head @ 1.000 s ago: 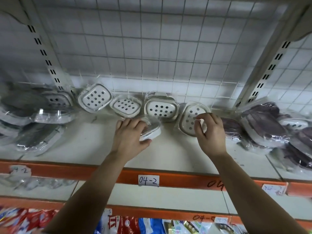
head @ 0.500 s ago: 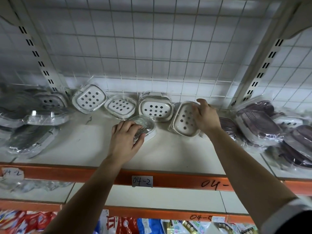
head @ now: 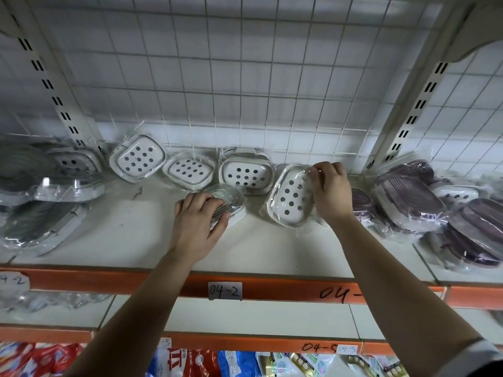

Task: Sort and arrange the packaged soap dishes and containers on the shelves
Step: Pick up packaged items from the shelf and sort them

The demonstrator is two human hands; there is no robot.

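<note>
Along the back of the shelf [head: 272,248], the right hand [head: 332,191] has shifted to pinch the upper edge of the perforated soap dish [head: 288,198], propping it into the row. The left hand [head: 197,227] still curls its fingers over the clear-lidded dish [head: 230,195] just in front, likely placed next.

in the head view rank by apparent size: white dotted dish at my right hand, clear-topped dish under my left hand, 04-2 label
1. white dotted dish, held by the right hand
2. clear-topped dish, part hidden under the left hand
3. 04-2 label, though nearer the camera
</note>
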